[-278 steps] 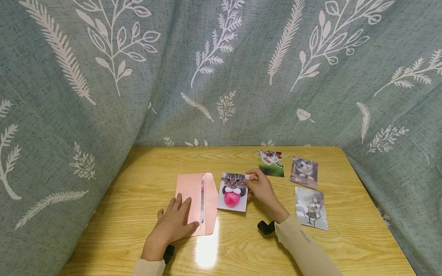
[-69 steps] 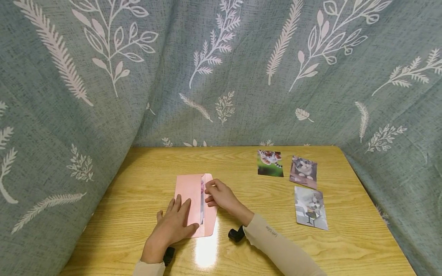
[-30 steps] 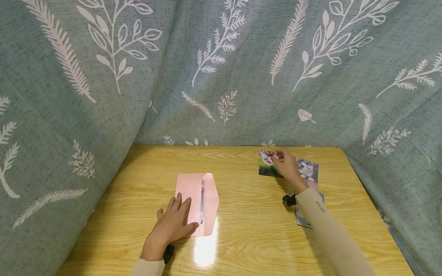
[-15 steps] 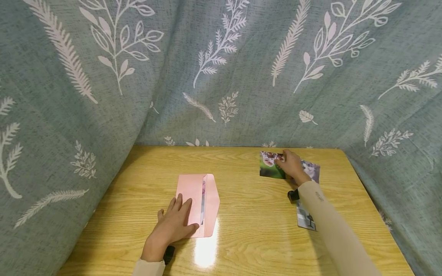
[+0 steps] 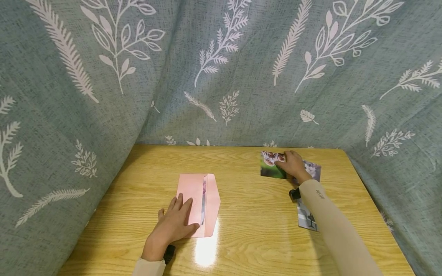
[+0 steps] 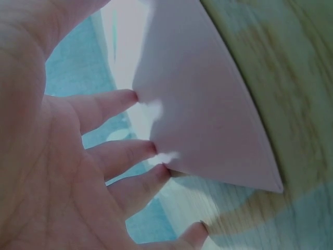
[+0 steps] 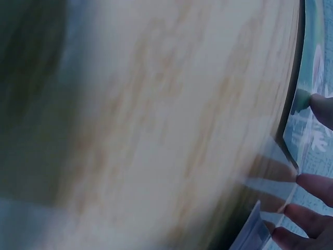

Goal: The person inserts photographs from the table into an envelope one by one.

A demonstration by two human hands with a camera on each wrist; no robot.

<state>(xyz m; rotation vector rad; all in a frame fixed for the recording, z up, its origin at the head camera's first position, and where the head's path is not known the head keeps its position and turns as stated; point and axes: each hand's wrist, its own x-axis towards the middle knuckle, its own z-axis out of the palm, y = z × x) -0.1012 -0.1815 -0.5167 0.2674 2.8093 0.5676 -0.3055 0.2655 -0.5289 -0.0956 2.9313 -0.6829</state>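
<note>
A pink envelope (image 5: pixel 189 184) lies on the table with its flap spread to the right; a strip of picture shows in its opening. My left hand (image 5: pixel 170 226) rests on the envelope with fingers spread, and in the left wrist view the fingertips touch the pink paper (image 6: pixel 208 104). At the back right, my right hand (image 5: pixel 293 165) is at the right edge of a tiger photo (image 5: pixel 271 170). Its thumb touches the photo in the right wrist view, while the other fingertips (image 7: pixel 304 179) touch the table beside the edge. The photo lies on the table.
A cat photo (image 5: pixel 313 171) lies just right of my right hand, partly covered by it. Nearer to me is another animal photo (image 5: pixel 304 220), mostly hidden under the right sleeve. A patterned curtain (image 5: pixel 221 76) hangs behind the wooden table (image 5: pixel 248 237).
Earlier, my right hand held a photo of a cat with a pink ball beside the envelope; that photo is now out of sight. The right hand moved to the tiger photo. My left hand stayed.
</note>
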